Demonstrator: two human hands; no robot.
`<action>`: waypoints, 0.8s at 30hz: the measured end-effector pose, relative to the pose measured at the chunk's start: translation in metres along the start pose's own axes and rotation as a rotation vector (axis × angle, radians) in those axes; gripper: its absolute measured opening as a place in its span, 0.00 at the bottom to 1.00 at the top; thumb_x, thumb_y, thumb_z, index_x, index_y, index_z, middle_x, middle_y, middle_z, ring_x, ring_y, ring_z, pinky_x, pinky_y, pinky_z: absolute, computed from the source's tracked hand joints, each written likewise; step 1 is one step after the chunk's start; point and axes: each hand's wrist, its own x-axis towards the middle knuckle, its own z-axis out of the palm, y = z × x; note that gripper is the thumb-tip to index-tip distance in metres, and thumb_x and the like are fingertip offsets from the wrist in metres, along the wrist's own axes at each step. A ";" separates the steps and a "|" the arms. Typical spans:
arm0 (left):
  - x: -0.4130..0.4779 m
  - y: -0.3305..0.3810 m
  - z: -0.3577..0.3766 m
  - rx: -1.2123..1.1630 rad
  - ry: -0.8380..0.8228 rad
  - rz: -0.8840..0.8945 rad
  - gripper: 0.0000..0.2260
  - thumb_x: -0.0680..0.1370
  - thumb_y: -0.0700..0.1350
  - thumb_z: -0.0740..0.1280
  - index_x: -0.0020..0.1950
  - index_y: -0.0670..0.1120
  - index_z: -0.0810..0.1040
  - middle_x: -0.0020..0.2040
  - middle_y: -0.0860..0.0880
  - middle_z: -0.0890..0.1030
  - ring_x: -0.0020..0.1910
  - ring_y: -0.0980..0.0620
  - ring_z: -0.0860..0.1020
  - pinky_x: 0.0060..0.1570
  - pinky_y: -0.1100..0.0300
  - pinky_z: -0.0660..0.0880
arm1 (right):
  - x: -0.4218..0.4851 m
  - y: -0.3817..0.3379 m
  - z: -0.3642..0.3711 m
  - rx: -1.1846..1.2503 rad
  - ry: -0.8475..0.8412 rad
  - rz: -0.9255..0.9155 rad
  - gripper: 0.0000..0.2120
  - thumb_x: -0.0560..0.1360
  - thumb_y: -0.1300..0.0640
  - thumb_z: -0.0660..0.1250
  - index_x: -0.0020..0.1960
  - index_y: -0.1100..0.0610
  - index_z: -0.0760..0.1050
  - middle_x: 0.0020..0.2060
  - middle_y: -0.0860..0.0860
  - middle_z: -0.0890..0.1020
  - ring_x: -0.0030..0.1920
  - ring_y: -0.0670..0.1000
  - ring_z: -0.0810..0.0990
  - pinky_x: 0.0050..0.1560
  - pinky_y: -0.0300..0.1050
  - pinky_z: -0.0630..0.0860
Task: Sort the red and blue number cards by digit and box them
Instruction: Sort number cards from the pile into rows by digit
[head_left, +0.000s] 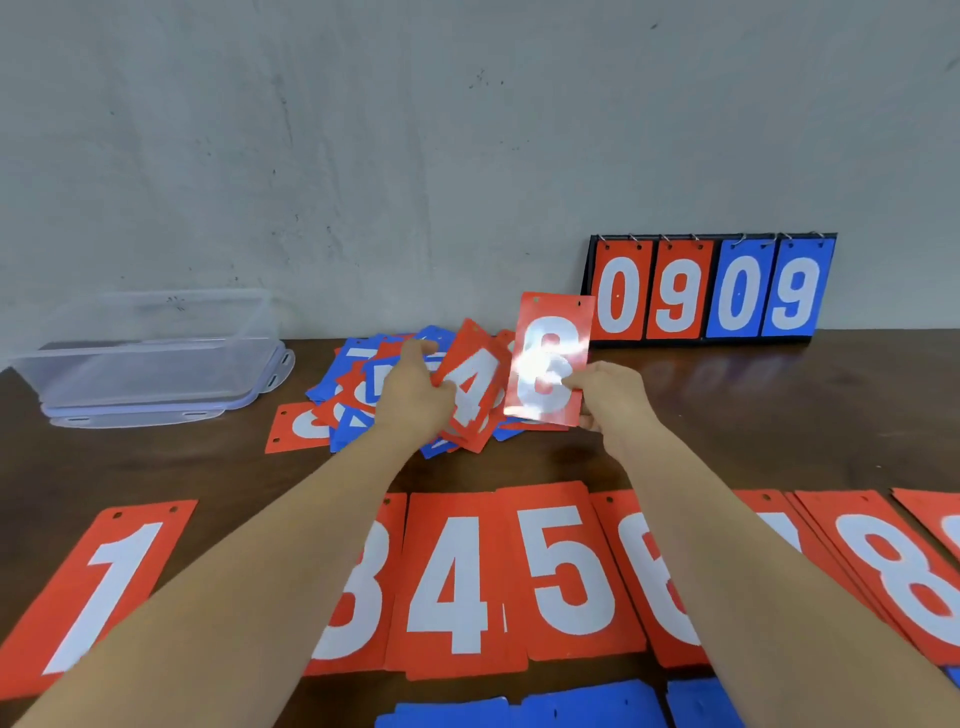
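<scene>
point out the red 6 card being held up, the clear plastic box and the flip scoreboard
red 6 card (545, 358): head view, middle of the white digit
clear plastic box (145, 376): head view, its front wall
flip scoreboard (675, 301): head view, its red 9 flap

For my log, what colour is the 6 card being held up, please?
The 6 card is red; head view.

From my station, head view. Both arms bare: left forearm (260, 561) and right forearm (753, 561) show uncovered skin from the frame's lower edge to the wrists. Left hand (413, 397) and right hand (615, 400) are bare too. Fingernails too small to judge.
</scene>
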 end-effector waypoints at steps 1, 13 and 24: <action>-0.001 0.002 -0.005 -0.053 0.014 -0.025 0.21 0.77 0.36 0.65 0.70 0.43 0.67 0.41 0.50 0.75 0.38 0.56 0.74 0.33 0.73 0.68 | -0.003 -0.002 0.000 0.017 -0.005 0.003 0.15 0.77 0.58 0.67 0.63 0.58 0.73 0.57 0.55 0.78 0.51 0.53 0.78 0.34 0.39 0.75; -0.068 0.003 -0.084 -0.462 -0.090 -0.394 0.03 0.73 0.36 0.68 0.44 0.43 0.78 0.49 0.43 0.81 0.49 0.46 0.80 0.48 0.52 0.79 | -0.041 -0.001 -0.021 -0.097 -0.124 -0.136 0.12 0.77 0.57 0.67 0.60 0.57 0.75 0.57 0.53 0.80 0.55 0.56 0.81 0.33 0.39 0.74; -0.129 -0.011 -0.078 -0.419 -0.178 -0.493 0.18 0.71 0.49 0.74 0.59 0.46 0.79 0.62 0.45 0.79 0.60 0.42 0.78 0.58 0.42 0.76 | -0.096 0.015 -0.099 -0.200 -0.056 -0.141 0.08 0.77 0.54 0.68 0.53 0.57 0.77 0.49 0.53 0.83 0.44 0.54 0.82 0.38 0.42 0.76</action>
